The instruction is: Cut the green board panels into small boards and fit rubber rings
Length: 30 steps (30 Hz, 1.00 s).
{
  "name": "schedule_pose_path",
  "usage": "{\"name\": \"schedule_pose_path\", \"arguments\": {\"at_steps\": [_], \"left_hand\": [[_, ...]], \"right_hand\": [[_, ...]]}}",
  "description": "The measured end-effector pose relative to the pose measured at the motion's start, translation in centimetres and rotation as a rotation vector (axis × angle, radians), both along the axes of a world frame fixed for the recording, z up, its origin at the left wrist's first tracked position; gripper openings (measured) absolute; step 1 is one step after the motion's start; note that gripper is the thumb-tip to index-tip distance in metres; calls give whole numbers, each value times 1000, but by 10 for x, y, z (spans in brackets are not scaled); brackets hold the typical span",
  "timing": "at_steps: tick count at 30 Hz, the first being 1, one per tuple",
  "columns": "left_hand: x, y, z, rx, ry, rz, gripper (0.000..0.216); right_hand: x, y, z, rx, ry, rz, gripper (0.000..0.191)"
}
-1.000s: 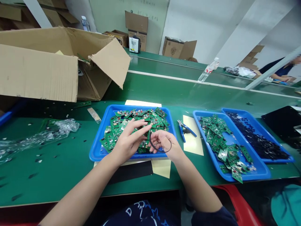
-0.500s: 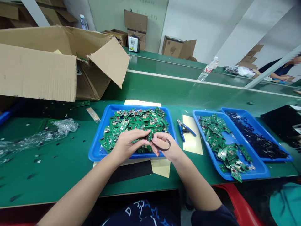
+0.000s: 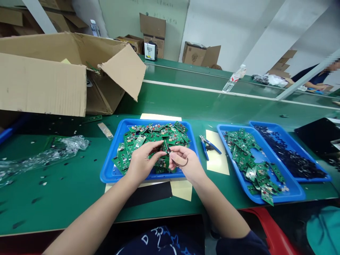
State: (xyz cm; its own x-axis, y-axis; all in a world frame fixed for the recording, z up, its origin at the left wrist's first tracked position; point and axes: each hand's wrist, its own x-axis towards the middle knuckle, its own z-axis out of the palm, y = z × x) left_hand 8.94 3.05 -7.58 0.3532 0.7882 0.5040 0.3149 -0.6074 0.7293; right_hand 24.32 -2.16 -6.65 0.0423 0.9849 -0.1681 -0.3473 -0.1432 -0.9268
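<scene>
Over the near blue tray (image 3: pixel 105 170) heaped with green circuit boards, my two hands meet at the fingertips. Thumb and fingers of my left hand (image 3: pixel 142 159) pinch a small circuit board (image 3: pixel 165 144), seen nearly edge-on and partly covered by the fingers. My right hand (image 3: pixel 189 162) is closed on a thin dark strip (image 3: pixel 183 165) that curls out below its fingers. The strip's other end reaches the board's edge, where a small dark part shows; whether they are joined I cannot tell.
Blue-handled cutters (image 3: pixel 205 147) lie right of the tray, partly on yellow paper (image 3: pixel 219 161). Farther right stand a tray of boards (image 3: pixel 288 198) and a tray of black pieces (image 3: pixel 328 178). A large open carton (image 3: pixel 42 85) and crumpled plastic (image 3: pixel 75 143) occupy the left.
Both hands have shifted slightly upward, and the board has turned more upright between my fingers. The strip's loop has moved a little left with my right hand.
</scene>
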Motion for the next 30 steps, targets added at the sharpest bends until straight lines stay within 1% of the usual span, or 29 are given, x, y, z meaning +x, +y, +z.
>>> {"name": "schedule_pose_path", "arguments": {"at_steps": [3, 6, 7, 8, 10, 11, 15, 17, 20, 22, 25, 27, 30], "left_hand": [[-3, 3, 3, 192, 65, 53, 23], [-4, 4, 8, 306, 90, 65, 21], [-4, 4, 8, 328, 95, 64, 21], [-4, 4, 9, 342, 100, 65, 21], [-4, 5, 8, 347, 109, 69, 21], [-3, 5, 8, 344, 110, 67, 21], [-1, 3, 5, 335, 70, 29, 21], [-1, 2, 5, 271, 34, 12, 22], [0, 1, 6, 63, -29, -40, 25], [0, 1, 8, -72, -68, -107, 28], [-1, 0, 12, -228, -86, -215, 28], [-1, -1, 15, -295, -78, -250, 27], [-1, -2, 20, -365, -68, -276, 24]], "right_hand": [[2, -4, 4, 31, -66, 0, 33], [5, -7, 7, 56, -103, 7, 51], [7, -7, 7, 60, -108, 12, 53], [7, -6, 7, 62, -111, 19, 48], [8, -5, 7, 60, -102, 42, 30], [8, -5, 6, 63, -85, 52, 24], [6, -5, 7, 83, 45, 58, 22], [4, -5, 7, 54, 94, 69, 25], [3, -2, 6, -22, 129, 114, 28], [2, 0, 4, -50, 131, 139, 29], [3, 2, 1, -50, 86, 150, 32], [4, 2, 1, -33, 7, 115, 34], [5, 0, 2, 24, -157, -20, 31]]}}
